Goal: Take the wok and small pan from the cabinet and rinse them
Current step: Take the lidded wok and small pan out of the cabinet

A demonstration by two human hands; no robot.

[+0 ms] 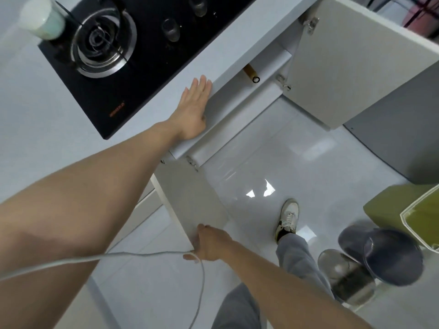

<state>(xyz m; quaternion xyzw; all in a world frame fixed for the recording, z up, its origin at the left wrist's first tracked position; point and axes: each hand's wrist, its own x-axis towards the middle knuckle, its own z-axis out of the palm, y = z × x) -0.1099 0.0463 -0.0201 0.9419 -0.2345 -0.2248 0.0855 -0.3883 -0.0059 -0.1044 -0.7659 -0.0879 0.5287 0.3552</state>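
I look down at a base cabinet under the white counter, with both of its doors swung open. My left hand (193,108) lies flat and open on the counter's front edge (228,72). My right hand (210,243) grips the outer edge of the near cabinet door (190,200). The far cabinet door (351,65) stands wide open. A wooden handle with a metal ring (251,73) pokes out from inside the cabinet; the pan it belongs to is hidden under the counter. No wok is visible.
A black gas hob (102,46) with a burner sits in the counter, a pale cup (42,19) at its corner. On the glossy floor are my shoe (287,219), a dark bin (389,255), a steel bin (346,276) and a green box (403,207). A white cable (118,256) crosses my arm.
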